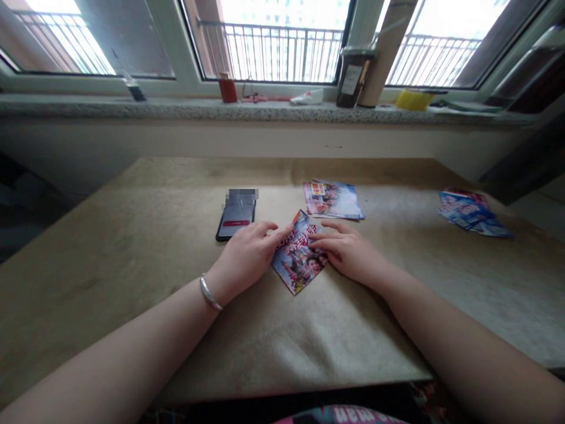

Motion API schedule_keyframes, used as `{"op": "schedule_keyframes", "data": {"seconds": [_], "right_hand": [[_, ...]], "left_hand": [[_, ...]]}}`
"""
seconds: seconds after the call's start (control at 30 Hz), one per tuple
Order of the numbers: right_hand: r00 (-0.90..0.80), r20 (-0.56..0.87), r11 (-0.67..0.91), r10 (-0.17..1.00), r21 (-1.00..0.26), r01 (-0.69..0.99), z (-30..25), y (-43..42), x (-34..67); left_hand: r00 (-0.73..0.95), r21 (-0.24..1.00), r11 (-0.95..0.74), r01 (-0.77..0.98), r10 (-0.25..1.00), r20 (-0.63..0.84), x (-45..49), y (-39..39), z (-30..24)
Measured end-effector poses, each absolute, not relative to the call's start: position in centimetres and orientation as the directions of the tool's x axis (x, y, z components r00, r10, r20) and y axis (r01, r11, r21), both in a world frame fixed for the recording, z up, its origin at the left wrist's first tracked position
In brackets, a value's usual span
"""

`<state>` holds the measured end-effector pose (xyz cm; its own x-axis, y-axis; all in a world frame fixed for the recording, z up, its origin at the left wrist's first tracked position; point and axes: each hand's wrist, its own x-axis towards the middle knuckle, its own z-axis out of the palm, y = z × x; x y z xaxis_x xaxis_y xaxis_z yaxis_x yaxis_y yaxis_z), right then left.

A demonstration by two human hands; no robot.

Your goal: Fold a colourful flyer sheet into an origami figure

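A printed colour leaflet (pixel 298 270) lies on the table in front of me, turned so that one corner points toward me. It shows faces and red-and-white lettering and may be folded. My left hand (pixel 247 253), with a silver bangle at the wrist, rests its outstretched fingertips on the leaflet's left edge. From the other side, my right hand (pixel 351 253) lays extended fingers on the right edge. Neither hand is wrapped round anything. Just beyond my left hand lies a black phone (pixel 238 213) with its screen lit and partly pixelated.
A small stack of similar leaflets (pixel 333 199) lies behind my hands. Folded blue-and-red leaflets (pixel 472 213) are piled at the far right of the tan table (pixel 110 247). On the stone windowsill (pixel 176 109) stand a red container (pixel 228 88), a dark jar (pixel 351 79) and a yellow item (pixel 414 100).
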<state>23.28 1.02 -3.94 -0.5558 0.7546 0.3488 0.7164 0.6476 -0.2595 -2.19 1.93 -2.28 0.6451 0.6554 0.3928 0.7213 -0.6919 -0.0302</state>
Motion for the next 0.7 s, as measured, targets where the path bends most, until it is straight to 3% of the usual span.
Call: {"op": "schedule_keyframes", "data": {"seconds": [0.13,0.43,0.7], "right_hand": [[-0.543,0.322,0.629,0.776,-0.333,0.702,-4.0,1.4,23.6],[-0.531,0.314,0.616,0.787,-0.349,0.706,-4.0,1.5,23.9],[-0.532,0.274,0.597,0.801,-0.306,0.742,-3.7,1.6,24.6]], "left_hand": [[0.575,-0.111,-0.600,0.792,0.674,0.463,-2.2,1.4,-2.3],[0.654,-0.148,-0.652,0.744,0.664,0.361,-2.6,1.7,-2.5],[0.715,-0.057,-0.723,0.688,0.663,0.222,-2.3,2.1,-2.5]]}}
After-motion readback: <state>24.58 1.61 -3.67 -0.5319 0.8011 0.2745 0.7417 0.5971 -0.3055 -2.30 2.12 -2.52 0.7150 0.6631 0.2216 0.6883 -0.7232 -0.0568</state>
